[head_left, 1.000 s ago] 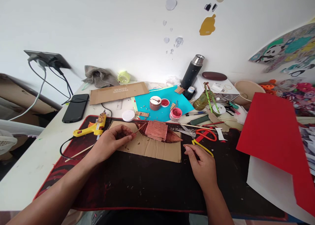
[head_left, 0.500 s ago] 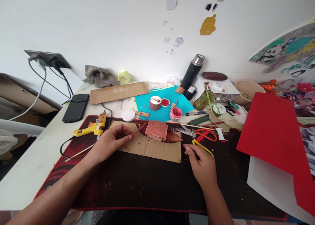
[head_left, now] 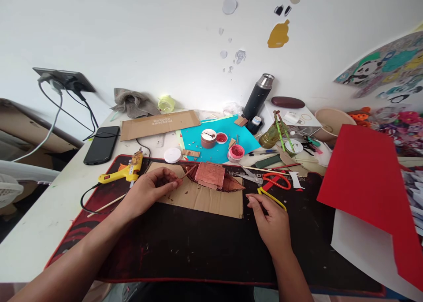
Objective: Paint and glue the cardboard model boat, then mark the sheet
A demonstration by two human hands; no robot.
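Observation:
A small reddish-brown model boat (head_left: 210, 175) with a boxy cabin sits on a flat piece of cardboard (head_left: 201, 205). At its left end my left hand (head_left: 158, 185) pinches a thin brown stick (head_left: 187, 173) between thumb and fingers; the stick's far end reaches the boat's left tip. Right of the cardboard, my right hand (head_left: 269, 216) is closed in a pinch, with a tiny reddish bit at the fingertips that is too small to name. Just behind that hand lie a yellow handle (head_left: 272, 198) and red-handled scissors (head_left: 276, 180).
A yellow glue gun (head_left: 127, 172) and its cord lie at left, near a black phone (head_left: 101, 145). Pots of paint, one of them pink (head_left: 236, 153), stand on blue paper (head_left: 194, 134). A black thermos (head_left: 259, 95) leans behind. Folded red card (head_left: 360, 169) rises at right.

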